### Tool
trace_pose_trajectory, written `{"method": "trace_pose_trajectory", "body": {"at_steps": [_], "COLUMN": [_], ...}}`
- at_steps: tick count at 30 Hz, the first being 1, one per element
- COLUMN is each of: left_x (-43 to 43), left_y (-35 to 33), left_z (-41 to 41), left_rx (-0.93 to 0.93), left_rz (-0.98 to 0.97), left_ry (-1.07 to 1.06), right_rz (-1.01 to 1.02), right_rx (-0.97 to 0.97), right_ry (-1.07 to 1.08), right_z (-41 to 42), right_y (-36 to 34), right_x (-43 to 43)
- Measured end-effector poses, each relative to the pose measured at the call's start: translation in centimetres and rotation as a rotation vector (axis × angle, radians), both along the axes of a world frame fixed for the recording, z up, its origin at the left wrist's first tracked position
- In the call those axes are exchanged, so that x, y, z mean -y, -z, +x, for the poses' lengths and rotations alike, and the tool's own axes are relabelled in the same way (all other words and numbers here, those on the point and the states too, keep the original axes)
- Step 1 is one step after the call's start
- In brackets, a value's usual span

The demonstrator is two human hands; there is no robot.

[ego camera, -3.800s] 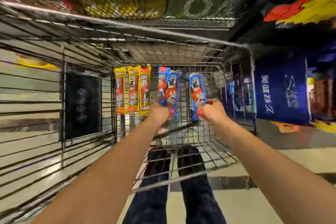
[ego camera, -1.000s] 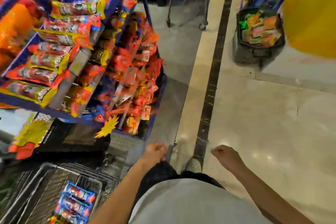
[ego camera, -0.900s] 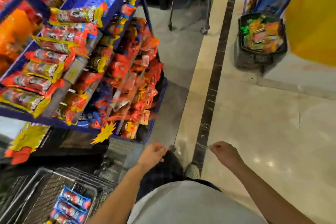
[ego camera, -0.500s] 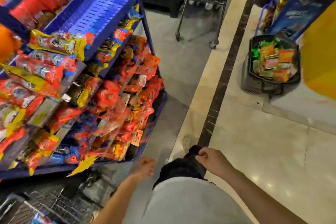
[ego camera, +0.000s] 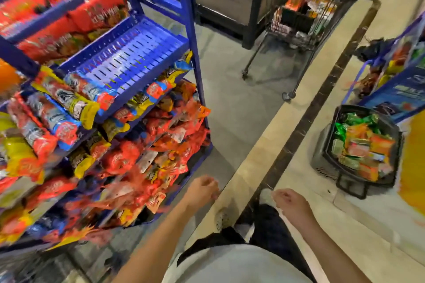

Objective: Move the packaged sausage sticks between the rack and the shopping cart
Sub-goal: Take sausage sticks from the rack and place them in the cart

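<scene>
Hovering low with left hand and right hand loosely curled, empty, ready to pick packaged sausage sticks lying on the blue rack up-left of the left hand.

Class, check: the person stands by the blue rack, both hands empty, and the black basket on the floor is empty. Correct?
No: the head view shows the black basket full of green and orange packets. The blue rack, empty left hand and right hand stand as stated.

Sausage sticks (slanted) on blue rack
</scene>
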State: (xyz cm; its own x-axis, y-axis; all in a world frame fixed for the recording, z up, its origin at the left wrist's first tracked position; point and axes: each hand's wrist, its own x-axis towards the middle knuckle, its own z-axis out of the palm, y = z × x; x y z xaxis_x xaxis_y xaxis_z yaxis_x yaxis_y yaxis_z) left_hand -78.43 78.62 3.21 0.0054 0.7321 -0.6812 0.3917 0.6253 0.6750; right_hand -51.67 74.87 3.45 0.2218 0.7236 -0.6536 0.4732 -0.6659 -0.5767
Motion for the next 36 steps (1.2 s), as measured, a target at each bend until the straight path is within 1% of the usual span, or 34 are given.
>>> {"method": "trace_pose_trajectory", "body": {"at_steps": [3, 6, 9, 11, 14, 15, 17, 18, 21, 23, 25, 27, 31, 34, 36], "left_x": [-1.2, -2.4, -4.7, -7.2, -11.5, -12.9, -15.5, -16.6, -19.0, -19.8, -20.8, -21.8, -23.0, -23.5, -23.9], "left_y": [-0.3, -0.2, -1.2, -2.1, -4.3, -5.6, -7.5, -7.9, -8.1, -8.1, -8.5, -8.5, -8.9, -9.2, -9.3], "left_z": [-0.4, -1.2, -1.8, -2.5, -3.9, -4.1, -5.0, -5.6, -6.5, -6.4, -5.9, -5.8, -6.2, -6.2, -6.3], "left_rx": [-0.025, -0.058, -0.02, -0.054, -0.027, -0.047, -0.154, -0.204, -0.256, -0.232, -0.249, -0.22, -0.127, -0.03, 0.002], "left_rz": [-0.007, -0.036, 0.027, 0.083, 0.209, 0.266, 0.364, 0.375, 0.278, 0.247, 0.195, 0.167, 0.215, 0.246, 0.236], "left_ry": [-0.072, -0.185, -0.427, -0.635, -0.979, -1.077, -1.227, -1.274, -1.391, -1.433, -1.428, -1.442, -1.517, -1.593, -1.622], "right_rz": [-0.049, -0.09, -0.085, -0.034, 0.026, 0.06, 0.123, 0.132, 0.057, -0.024, -0.075, -0.119, -0.187, -0.187, -0.188], "right_rx": [0.004, -0.003, 0.001, -0.021, -0.183, -0.247, -0.369, -0.442, -0.708, -0.777, -0.764, -0.762, -0.767, -0.763, -0.738], "right_ry": [-0.041, -0.176, -0.34, -0.411, -0.362, -0.337, -0.306, -0.299, -0.3, -0.333, -0.346, -0.295, -0.142, -0.119, -0.141], "right_z": [-0.2, -1.4, -3.5, -5.4, -8.8, -10.0, -12.8, -14.2, -18.1, -19.7, -20.7, -21.6, -22.5, -23.2, -23.6], "right_y": [1.0, 1.7, 1.7, 0.7, -1.8, -2.5, -4.2, -4.9, -6.7, -7.2, -7.5, -7.7, -7.8, -7.9, -7.7], "right_x": [-3.6, -8.0, -14.0, -18.7, -26.3, -28.9, -33.2, -34.9, -38.1, -38.9, -39.3, -40.0, -41.3, -42.2, -42.7]}}
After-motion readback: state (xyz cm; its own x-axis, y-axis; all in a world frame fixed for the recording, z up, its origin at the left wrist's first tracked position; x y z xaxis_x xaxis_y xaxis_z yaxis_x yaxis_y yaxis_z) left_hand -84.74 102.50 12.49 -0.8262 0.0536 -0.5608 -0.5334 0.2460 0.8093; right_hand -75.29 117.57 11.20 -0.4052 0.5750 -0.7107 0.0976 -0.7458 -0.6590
